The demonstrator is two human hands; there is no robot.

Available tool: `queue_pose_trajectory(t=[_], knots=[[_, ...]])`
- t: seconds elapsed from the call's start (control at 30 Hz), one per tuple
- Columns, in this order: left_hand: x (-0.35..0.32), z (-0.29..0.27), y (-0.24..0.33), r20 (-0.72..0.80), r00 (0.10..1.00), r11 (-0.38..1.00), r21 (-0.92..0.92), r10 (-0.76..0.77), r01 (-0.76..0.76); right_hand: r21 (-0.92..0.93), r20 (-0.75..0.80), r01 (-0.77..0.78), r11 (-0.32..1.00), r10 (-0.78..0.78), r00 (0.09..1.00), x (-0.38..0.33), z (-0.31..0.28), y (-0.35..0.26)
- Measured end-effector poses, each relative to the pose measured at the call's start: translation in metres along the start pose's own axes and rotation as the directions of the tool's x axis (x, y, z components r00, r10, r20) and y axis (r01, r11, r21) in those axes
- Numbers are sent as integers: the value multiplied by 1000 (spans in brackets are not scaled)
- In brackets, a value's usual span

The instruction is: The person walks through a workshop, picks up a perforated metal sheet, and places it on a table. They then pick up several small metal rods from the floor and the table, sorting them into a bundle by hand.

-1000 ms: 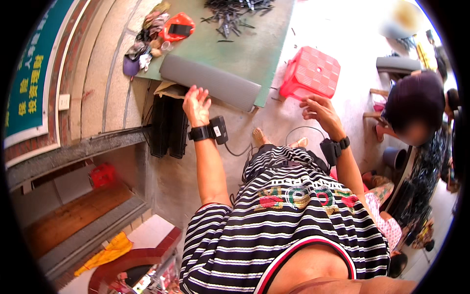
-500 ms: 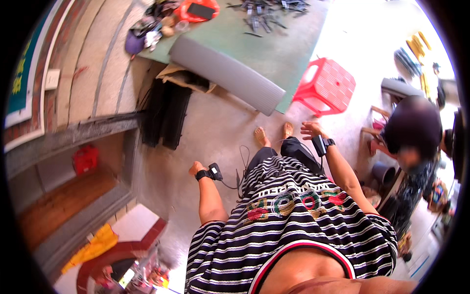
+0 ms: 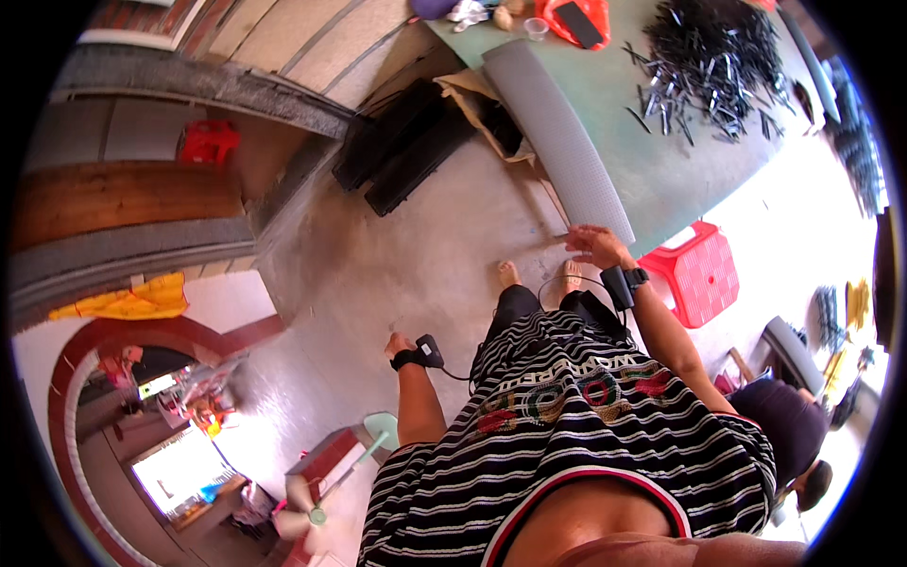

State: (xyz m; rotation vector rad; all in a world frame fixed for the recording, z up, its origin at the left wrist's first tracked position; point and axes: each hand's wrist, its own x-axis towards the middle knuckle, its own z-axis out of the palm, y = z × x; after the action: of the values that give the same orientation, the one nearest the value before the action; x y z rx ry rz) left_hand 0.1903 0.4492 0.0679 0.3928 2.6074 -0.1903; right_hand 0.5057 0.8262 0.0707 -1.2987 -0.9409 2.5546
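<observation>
My left hand hangs low at my side over the floor, with a black device strapped at the wrist. It is small in view and its fingers cannot be made out. In front of me, my right hand is raised with fingers stretched and nothing in them. It appears beside the near end of a long grey textured panel along the table edge; whether they touch cannot be told. On the green table lies a heap of thin black pieces, with several strewn around it.
A red plastic stool stands right of the table. Long black objects and an open sack are at its left. A person is close on my right. A fan shows at the lower left. A cable runs between my wrist devices.
The view has turned, bringing the table and its black heap further right. My right hand has come up to the panel's near end; my left still hangs at my side.
</observation>
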Motion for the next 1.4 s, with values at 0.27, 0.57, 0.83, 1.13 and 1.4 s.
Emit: queue_pose_trajectory(t=[0.27,0.57,0.83,1.13,1.4], knots=[[17,68,-134,130,990,958,286,-50,11,-164,220,617,770,-581,783,-46,167,-179],[127,42,-204,146,861,462,-793,-487,397,-488,359,864,124,-874,328,-90,350,-244],[163,-39,-162,435,578,-289,-898,-690,331,-533,431,834,145,-801,415,-18,427,-256],[212,-15,-212,343,680,87,-853,-648,514,-545,182,657,520,-692,699,171,439,-231],[279,-77,-197,408,572,-126,-875,-712,468,-671,167,509,540,-558,813,282,473,-221]])
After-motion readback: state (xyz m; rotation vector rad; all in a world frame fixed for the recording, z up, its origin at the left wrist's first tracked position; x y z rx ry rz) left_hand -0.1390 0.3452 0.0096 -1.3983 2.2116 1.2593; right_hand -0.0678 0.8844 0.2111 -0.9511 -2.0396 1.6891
